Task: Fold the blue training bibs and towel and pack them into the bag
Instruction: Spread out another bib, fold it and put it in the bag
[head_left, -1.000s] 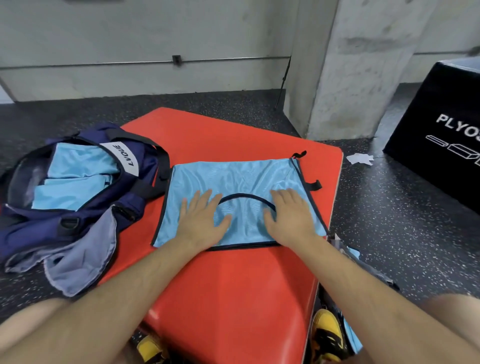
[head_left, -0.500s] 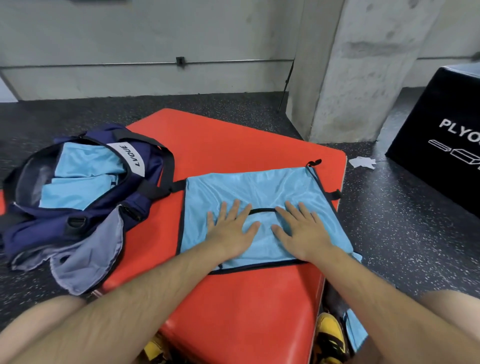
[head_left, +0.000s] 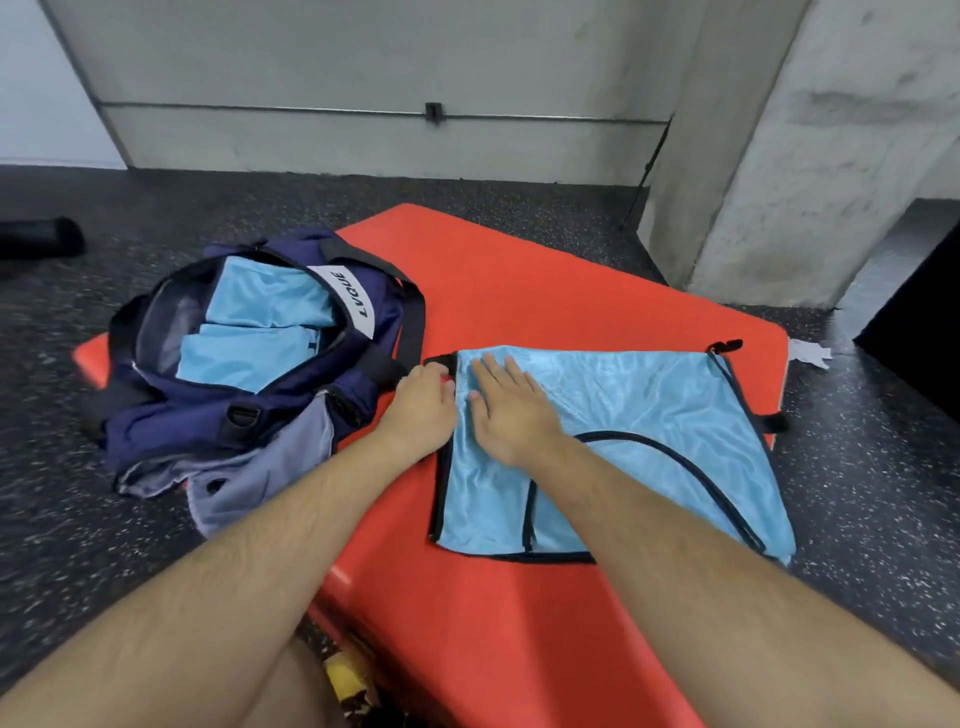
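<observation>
A light blue mesh bib (head_left: 639, 410) with black trim lies flat on the red mat (head_left: 519, 280). My right hand (head_left: 506, 408) presses flat on its left part, fingers straight. Just beside it, my left hand (head_left: 423, 400) sits at the bib's left edge; its fingers curl at the top-left corner by a black tab, the thumb on the trim. To the left stands the open navy bag (head_left: 249, 410), with folded blue bibs (head_left: 260, 332) inside. Grey fabric (head_left: 260, 473) hangs from the bag's near side.
The mat lies on dark speckled floor. A concrete pillar (head_left: 779, 156) rises at the back right, with a black box (head_left: 919, 322) at the right edge and a white paper scrap (head_left: 808, 354) beside the mat. My yellow shoe (head_left: 348, 680) shows under the mat's near edge.
Both hands slid left across the bib from its middle to its left edge. The left hand went from lying flat to curling at the corner. The view turned left.
</observation>
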